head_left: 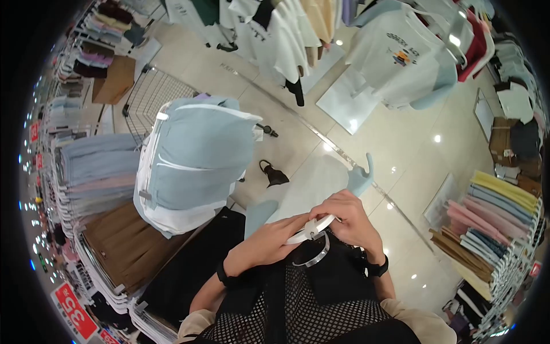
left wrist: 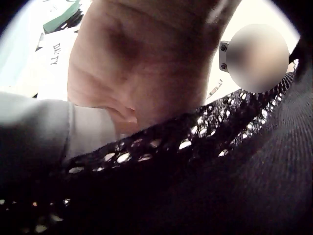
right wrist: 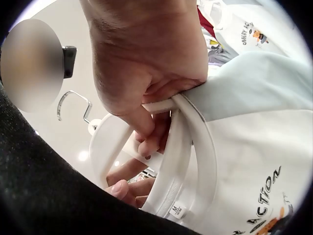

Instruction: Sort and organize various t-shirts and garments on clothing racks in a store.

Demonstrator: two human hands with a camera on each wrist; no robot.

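A white clothes hanger (head_left: 312,231) with a metal hook (head_left: 314,262) is held against the person's front, hook toward the body. The left hand (head_left: 269,241) grips the hanger from the left, fingers over it; its fingertips (right wrist: 117,188) show behind it in the right wrist view. The right hand (head_left: 346,218) holds the collar (right wrist: 205,147) of a white shirt (head_left: 321,183) with light blue sleeves (head_left: 362,178), its thumb inside the neck opening beside the hanger. The shirt hangs forward below the hands, print (right wrist: 269,188) and size label (right wrist: 176,209) visible. The left palm (left wrist: 142,63) hides its grip.
To the left, light blue garments (head_left: 197,152) are piled beside a wire cart (head_left: 154,94). Brown skirts (head_left: 129,246) hang on a rack close by. Shirts (head_left: 401,51) hang ahead, and folded trousers (head_left: 481,223) line the right rack. A black object (head_left: 275,175) lies on the floor.
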